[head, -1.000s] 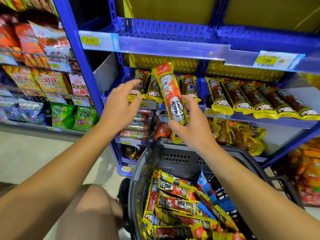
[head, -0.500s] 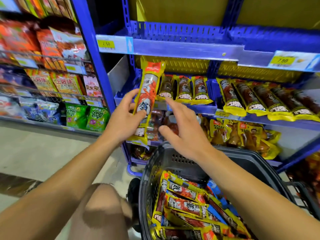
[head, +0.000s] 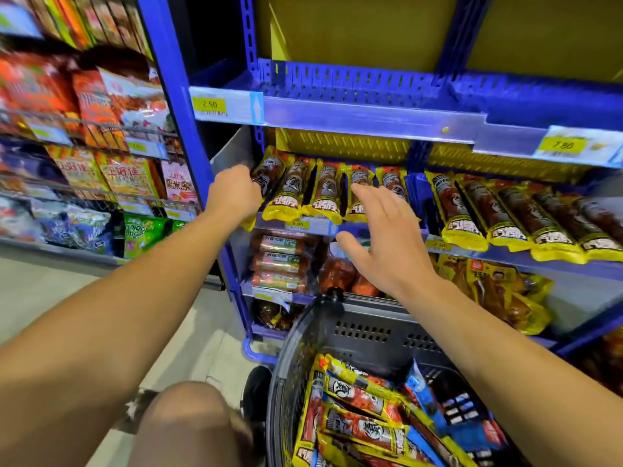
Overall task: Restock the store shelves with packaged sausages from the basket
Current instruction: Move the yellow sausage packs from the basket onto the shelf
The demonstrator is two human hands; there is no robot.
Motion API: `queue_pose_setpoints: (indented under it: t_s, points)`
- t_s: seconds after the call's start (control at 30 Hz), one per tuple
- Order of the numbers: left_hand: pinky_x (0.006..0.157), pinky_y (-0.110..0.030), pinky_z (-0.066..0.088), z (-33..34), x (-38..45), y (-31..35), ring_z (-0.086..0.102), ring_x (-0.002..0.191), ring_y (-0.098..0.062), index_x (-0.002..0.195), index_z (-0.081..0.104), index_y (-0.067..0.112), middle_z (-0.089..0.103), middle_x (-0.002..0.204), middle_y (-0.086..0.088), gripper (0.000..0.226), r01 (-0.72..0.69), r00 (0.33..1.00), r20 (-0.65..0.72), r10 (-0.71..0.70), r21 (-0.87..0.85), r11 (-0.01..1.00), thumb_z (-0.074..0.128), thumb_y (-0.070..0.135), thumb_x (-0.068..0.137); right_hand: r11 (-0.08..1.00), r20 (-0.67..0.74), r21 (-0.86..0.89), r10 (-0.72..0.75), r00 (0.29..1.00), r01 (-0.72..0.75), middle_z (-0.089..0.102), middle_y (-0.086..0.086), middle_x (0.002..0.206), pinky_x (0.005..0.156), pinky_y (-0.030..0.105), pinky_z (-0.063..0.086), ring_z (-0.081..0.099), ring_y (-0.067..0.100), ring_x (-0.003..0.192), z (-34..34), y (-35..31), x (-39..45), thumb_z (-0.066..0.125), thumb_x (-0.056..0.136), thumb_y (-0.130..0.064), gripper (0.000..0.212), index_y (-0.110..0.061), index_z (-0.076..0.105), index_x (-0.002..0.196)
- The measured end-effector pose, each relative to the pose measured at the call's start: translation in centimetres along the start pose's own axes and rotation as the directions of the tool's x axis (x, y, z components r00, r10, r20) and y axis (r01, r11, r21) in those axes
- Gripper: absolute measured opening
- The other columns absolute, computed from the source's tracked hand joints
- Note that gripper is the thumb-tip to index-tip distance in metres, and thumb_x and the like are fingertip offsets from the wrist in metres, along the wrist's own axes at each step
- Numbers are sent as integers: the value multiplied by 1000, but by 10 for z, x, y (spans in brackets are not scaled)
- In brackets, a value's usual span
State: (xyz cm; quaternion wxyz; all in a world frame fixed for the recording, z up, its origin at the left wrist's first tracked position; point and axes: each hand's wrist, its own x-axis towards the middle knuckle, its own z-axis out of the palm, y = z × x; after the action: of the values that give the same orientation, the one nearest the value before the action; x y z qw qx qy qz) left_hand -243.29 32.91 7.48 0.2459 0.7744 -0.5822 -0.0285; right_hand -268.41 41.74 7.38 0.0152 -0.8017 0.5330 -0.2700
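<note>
My left hand (head: 234, 193) grips a yellow-edged sausage pack (head: 266, 175) lying at the far left of the blue shelf (head: 371, 227), beside a row of like packs (head: 323, 193). My right hand (head: 381, 237) hovers open in front of that row, fingers spread, holding nothing. Below, the grey basket (head: 364, 335) holds several yellow and red sausage packs (head: 357, 426).
More sausage packs (head: 519, 214) fill the shelf's right half. Lower shelves carry red sausages (head: 279, 261) and yellow meat bags (head: 495, 294). The shelf above (head: 337, 112) bears price tags. Snack racks (head: 87, 156) stand to the left. My knee (head: 188, 426) is beside the basket.
The pack passed from my right hand to my left, then went down onto the left end of the shelf. My right hand opened and drew back.
</note>
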Motion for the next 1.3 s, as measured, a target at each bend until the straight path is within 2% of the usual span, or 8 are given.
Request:
queue_pose_setpoints:
  t_s: [0.17, 0.3, 0.43, 0.73, 0.93, 1.03, 1.13, 1.3]
  points:
    - [78, -43, 44, -6, -4, -5, 54, 106, -47, 96, 58, 4, 62, 114, -30, 22, -12, 998, 61, 16, -72, 997, 53, 25, 94, 1000, -13, 6, -7, 1000, 7, 36, -1, 153, 120, 45, 17, 22, 22, 146, 2, 0, 0, 54, 94, -46, 65, -23, 32, 150]
    - [95, -44, 46, -6, -35, -20, 55, 117, -40, 129, 61, 13, 62, 128, -16, 37, -163, 986, 12, 166, -135, 977, 51, 22, 95, 1000, 2, 0, -5, 1000, 5, 36, 0, 153, 120, 44, 17, 22, 23, 146, 5, 1, -2, 54, 94, -44, 64, -20, 34, 150]
    - [94, -47, 45, 0, -56, -32, 54, 117, -36, 135, 55, 7, 59, 127, -15, 40, -316, 948, -71, 309, -131, 940, 50, 23, 98, 1000, 20, -28, -1, 1000, 2, 35, 0, 154, 119, 43, 15, 21, 24, 147, 10, 1, -5, 54, 94, -45, 65, -21, 33, 150]
    - [88, -46, 43, 8, -45, -23, 52, 114, -40, 136, 50, 8, 52, 127, -17, 42, -289, 955, 48, 292, -55, 956, 45, 30, 101, 986, 88, -161, 51, 995, -37, 26, -2, 160, 122, 47, 11, 12, 25, 150, 11, 9, -7, 50, 95, -51, 69, -25, 25, 154]
    - [105, -48, 36, -1, -53, -23, 43, 128, -39, 142, 45, 5, 47, 139, -22, 50, -333, 939, 69, 336, -55, 941, 47, 32, 101, 982, 111, -186, 54, 992, -32, 25, -1, 160, 121, 48, 9, 10, 26, 150, 8, 9, -15, 48, 95, -51, 69, -23, 24, 154]
    - [115, -52, 24, -10, -80, -17, 28, 143, -38, 147, 41, 9, 35, 154, -19, 56, -377, 925, 20, 379, -58, 924, 49, 38, 99, 986, 97, -166, 19, 995, -2, 26, -1, 160, 120, 50, 13, 12, 26, 150, 3, 5, -34, 50, 94, -50, 72, -21, 24, 154]
    - [117, -55, 22, -12, -124, -7, 25, 146, -36, 146, 44, 13, 36, 155, -15, 62, -451, 892, -2, 452, -80, 889, 47, 45, 93, 990, 117, -138, -4, 993, 20, 27, 0, 160, 121, 49, 11, 13, 26, 150, 4, 5, -66, 51, 93, -49, 73, -21, 24, 155]
    - [120, -48, 17, 18, -207, 5, 25, 147, -30, 145, 45, 17, 36, 155, -9, 63, -483, 843, 167, 512, -186, 856, 48, 47, 89, 993, 248, -115, 30, 968, -1, 24, -1, 161, 122, 46, 7, 11, 24, 150, 18, 22, -138, 48, 94, -53, 74, -23, 20, 156]
